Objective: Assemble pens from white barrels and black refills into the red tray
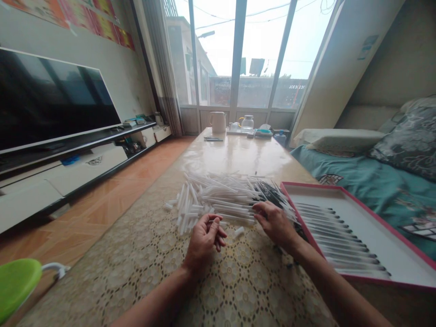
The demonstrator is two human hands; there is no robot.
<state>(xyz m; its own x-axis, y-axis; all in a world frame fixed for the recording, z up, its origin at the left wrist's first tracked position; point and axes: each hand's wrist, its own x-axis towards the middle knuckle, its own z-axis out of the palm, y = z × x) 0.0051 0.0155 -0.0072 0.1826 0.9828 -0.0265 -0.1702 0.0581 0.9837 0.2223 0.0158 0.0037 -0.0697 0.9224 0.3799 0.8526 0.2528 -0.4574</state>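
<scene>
A heap of thin white plastic tubes (221,193) lies across the patterned tabletop. At its near left side are shorter white tubes (187,211). My left hand (207,234) is just in front of the heap, its fingers curled together; anything inside them is hidden. My right hand (274,225) has thumb and fingertips pinched at the right ends of the long white tubes, and I cannot make out what is between them. Behind it lie thin black sticks (267,191). One short white piece (239,231) rests alone between my hands.
To the right, a shallow pink-rimmed box (381,213) holds a row of white tubes with dark ends (340,240). A jug (218,122), a glass pitcher (247,122) and a tissue pack (264,131) stand at the table's far end. A green stool (18,286) is at lower left.
</scene>
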